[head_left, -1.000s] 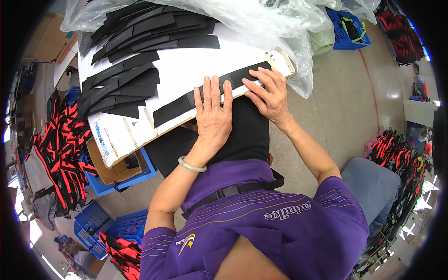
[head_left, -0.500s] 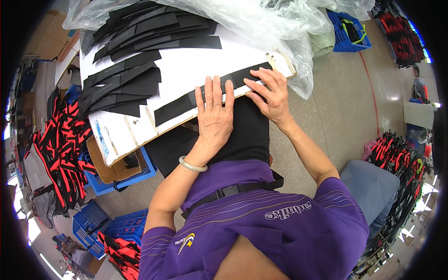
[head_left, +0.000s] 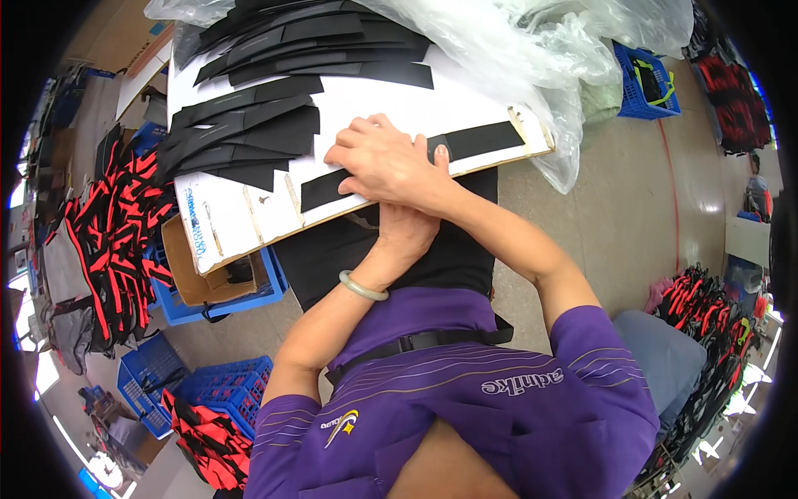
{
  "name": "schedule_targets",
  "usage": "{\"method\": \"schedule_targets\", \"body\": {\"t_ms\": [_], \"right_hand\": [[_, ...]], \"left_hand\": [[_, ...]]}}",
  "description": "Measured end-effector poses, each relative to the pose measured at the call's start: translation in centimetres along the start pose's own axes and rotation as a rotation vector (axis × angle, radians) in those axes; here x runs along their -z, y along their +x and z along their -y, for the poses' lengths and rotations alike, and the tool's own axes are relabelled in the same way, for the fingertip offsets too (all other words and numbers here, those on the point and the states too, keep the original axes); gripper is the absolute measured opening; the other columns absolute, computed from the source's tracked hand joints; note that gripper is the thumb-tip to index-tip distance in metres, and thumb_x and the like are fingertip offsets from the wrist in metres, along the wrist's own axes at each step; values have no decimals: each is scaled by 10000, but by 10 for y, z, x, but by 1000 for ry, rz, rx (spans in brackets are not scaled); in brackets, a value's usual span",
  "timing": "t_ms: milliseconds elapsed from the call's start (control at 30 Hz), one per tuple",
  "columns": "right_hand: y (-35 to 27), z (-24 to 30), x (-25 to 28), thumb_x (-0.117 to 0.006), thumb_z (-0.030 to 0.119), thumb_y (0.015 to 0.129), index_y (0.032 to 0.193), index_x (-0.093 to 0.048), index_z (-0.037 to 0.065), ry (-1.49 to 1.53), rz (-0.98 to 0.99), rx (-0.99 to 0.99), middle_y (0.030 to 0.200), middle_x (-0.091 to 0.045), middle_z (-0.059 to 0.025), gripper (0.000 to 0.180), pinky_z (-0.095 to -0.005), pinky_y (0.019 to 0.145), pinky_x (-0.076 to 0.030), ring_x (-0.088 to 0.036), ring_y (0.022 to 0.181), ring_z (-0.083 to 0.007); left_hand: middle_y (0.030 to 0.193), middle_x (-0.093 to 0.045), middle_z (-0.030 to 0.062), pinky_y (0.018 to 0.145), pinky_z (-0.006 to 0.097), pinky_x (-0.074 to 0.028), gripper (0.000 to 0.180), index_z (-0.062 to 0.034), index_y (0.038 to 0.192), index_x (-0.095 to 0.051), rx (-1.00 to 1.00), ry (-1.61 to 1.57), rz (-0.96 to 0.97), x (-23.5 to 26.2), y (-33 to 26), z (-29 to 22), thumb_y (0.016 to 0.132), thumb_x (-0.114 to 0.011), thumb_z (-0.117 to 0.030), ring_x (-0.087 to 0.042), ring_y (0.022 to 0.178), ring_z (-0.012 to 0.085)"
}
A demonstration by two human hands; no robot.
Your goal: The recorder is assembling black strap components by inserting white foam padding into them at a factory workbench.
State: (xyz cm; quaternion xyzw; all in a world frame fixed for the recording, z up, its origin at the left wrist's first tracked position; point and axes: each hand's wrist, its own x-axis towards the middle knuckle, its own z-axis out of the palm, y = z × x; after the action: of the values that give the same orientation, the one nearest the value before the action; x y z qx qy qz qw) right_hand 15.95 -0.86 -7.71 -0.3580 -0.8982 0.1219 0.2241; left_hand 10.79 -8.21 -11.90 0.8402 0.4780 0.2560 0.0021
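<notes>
Right hand (head_left: 384, 160): flat on long black fabric strip (head_left: 416, 158) lying on white board (head_left: 374, 108). Left hand (head_left: 405, 230): beneath it, on black cloth (head_left: 449, 249). Black strip stacks (head_left: 249, 133) nearby.

A fabric strip (head_left: 399, 166) lies on the board (head_left: 249, 216), under the right hand (head_left: 386, 162), which crosses over the left hand (head_left: 407, 237).

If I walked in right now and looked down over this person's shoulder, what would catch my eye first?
Probably the right hand pressed flat on a long black strip at the near edge of the white board, crossing over the left hand. Behind it lie fanned black pieces, and red-and-black items pile up at far left.
</notes>
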Motion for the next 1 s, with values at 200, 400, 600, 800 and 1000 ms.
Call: {"method": "schedule_targets", "body": {"t_ms": [200, 400, 600, 800, 1000], "right_hand": [[22, 4, -20, -765, 166, 642, 723, -655, 98, 245, 74, -95, 686, -626, 4, 152, -353, 811, -379, -566, 804, -190], [28, 9, -24, -772, 190, 613, 642, -659, 107, 302, 84, -220, 637, -619, 10, 143, -362, 791, -368, -576, 774, -182], [28, 9, -27, -809, 231, 571, 621, -668, 147, 271, 103, -231, 654, -637, 8, 171, -357, 814, -375, -602, 790, -187], [26, 11, -28, -809, 187, 555, 552, -622, 150, 338, 55, -330, 654, -582, -49, 190, -344, 824, -351, -539, 835, -227], [33, 19, -25, -807, 201, 567, 587, -617, 139, 350, 67, -324, 673, -586, -43, 201, -356, 809, -359, -533, 842, -229]], "left_hand": [[1411, -397, 243, 1072, 543, -301, 519, -53, 1375, -447, -34, 38, -42, -2, -1, 1, 881, -534, -184, -389, 1322, 420], [1417, -371, 266, 1076, 567, -288, 535, -44, 1384, -426, -53, 68, 1, -2, -1, 3, 896, -506, -249, -346, 1351, 433], [1449, -332, 292, 1080, 563, -293, 521, -31, 1398, -394, -55, 1, 56, 6, 1, -2, 917, -447, -224, -300, 1368, 476], [1441, -336, 292, 1060, 617, -287, 525, -30, 1381, -399, -86, 30, 68, 4, 5, 1, 907, -474, -242, -318, 1362, 457], [1436, -340, 295, 1063, 605, -303, 532, -29, 1388, -388, -69, 94, 75, 11, 4, 7, 907, -481, -237, -320, 1360, 456]]}}
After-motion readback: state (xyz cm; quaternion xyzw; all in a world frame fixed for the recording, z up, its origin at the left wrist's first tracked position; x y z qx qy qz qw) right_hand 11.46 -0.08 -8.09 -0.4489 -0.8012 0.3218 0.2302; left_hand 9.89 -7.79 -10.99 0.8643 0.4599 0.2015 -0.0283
